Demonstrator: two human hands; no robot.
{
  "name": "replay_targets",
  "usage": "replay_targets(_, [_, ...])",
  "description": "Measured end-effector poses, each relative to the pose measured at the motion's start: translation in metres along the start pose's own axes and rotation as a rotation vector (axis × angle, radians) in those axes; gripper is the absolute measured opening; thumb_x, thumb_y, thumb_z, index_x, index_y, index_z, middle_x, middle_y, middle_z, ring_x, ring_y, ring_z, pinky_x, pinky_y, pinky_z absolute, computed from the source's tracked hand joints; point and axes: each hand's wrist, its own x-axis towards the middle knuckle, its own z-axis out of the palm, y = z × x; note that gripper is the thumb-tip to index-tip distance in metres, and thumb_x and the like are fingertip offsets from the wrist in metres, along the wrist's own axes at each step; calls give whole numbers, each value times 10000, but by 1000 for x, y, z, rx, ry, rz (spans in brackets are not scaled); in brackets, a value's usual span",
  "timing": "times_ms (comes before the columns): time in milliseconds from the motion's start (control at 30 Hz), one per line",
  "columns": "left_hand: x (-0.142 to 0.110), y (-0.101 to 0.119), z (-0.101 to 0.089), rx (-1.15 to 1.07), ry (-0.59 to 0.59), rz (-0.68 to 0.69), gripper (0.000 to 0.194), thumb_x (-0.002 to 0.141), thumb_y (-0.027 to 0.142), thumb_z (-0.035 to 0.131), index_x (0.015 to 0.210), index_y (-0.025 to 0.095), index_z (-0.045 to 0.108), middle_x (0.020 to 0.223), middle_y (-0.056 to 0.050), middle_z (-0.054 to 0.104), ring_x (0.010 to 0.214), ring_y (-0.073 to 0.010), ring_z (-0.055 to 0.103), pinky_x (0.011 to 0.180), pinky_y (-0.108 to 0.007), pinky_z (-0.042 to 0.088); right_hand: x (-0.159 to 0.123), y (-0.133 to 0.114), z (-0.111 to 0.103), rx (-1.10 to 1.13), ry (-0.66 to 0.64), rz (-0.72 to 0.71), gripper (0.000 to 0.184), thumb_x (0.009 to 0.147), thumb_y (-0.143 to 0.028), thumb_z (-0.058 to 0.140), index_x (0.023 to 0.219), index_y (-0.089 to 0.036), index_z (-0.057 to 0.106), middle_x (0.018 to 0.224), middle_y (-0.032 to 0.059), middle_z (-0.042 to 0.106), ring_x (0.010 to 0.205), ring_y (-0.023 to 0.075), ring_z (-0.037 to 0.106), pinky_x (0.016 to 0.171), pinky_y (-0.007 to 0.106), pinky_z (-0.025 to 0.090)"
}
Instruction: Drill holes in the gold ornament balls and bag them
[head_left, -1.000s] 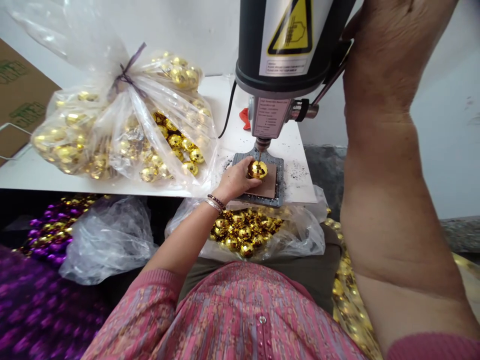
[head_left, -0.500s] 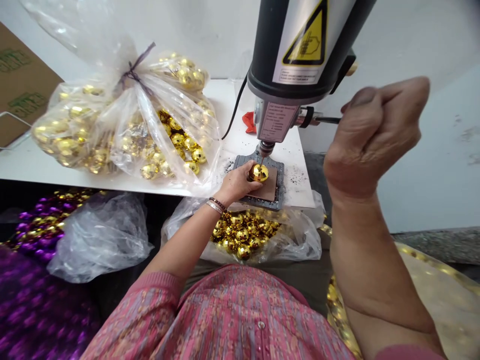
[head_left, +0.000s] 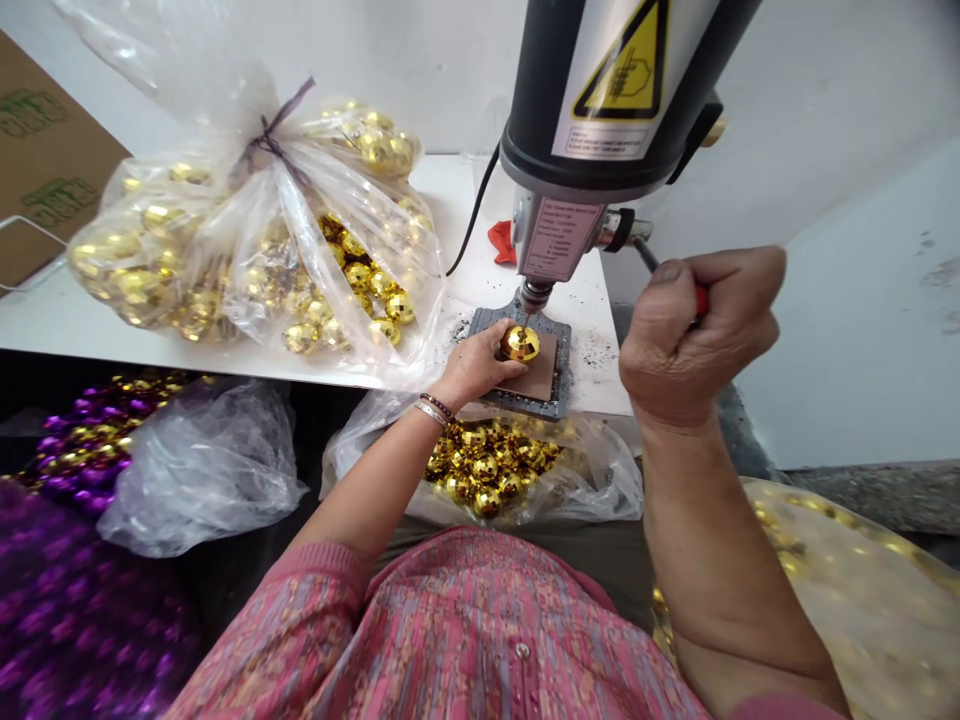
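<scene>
My left hand [head_left: 484, 362] grips a shiny gold faceted ball [head_left: 523, 344] on a brown pad [head_left: 536, 375] that lies on the drill press base [head_left: 559, 400]. The thin bit of the drill press [head_left: 553, 240] meets the top of the ball; whether it has gone in I cannot tell. My right hand [head_left: 697, 335] is closed around the press's feed lever [head_left: 646, 255], and a bit of its red grip shows between the fingers. Dark shavings [head_left: 592, 357] lie around the base.
A tied clear bag [head_left: 262, 210] of gold balls, torn open in front, stands on the white table [head_left: 360, 375]. Below its front edge, an open bag [head_left: 600, 490] of gold balls lies at my lap. A red scrap [head_left: 502, 242] sits behind the base; purple and gold balls [head_left: 82, 440] lie lower left.
My right hand has moved down and to the left, swinging the feed lever downward. The left hand and the ball stay in place under the bit.
</scene>
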Motion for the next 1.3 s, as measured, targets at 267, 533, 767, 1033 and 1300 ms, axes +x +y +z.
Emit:
replay_targets(267, [0,-4,2,-48,6,24,672,818,295,839,1462,241,653,1188,-32,802,1005,-234,733,912,-312,548,-22,2,5,-1,14,85,317,1063,-448,415,912,-205,550,770,15,510,711,87,475,715,267,336])
replay_targets(533, [-2,-3,2,-77,-4,24,590,814,308,830,1385,264,685,1111,-5,801,978,-239,737,868,-318,542,-40,5,15,53,89,27,271,1036,-393,433,864,-193,496,734,5,475,687,90,441,687,268,329])
replay_targets(767, [-2,-2,4,-149,4,46,515,796,272,804,1297,246,687,1088,5,779,999,-227,720,894,-309,545,15,-1,17,49,166,92,454,1068,-531,347,825,-169,476,707,-6,459,662,54,424,685,243,330])
replay_targets(1033, [-35,-18,-10,-250,-35,103,549,777,232,803,1305,190,659,1010,-4,726,793,-151,627,748,-276,520,68,2,23,100,47,326,315,1063,-356,321,801,-186,355,721,-34,422,704,24,386,773,256,299])
replay_targets(1300, [-65,-44,-58,-146,-96,52,618,883,363,800,1467,224,655,1104,-73,797,788,-172,673,795,-328,592,61,3,21,159,32,348,360,1052,-373,345,764,-161,387,750,-43,413,760,15,420,798,305,321])
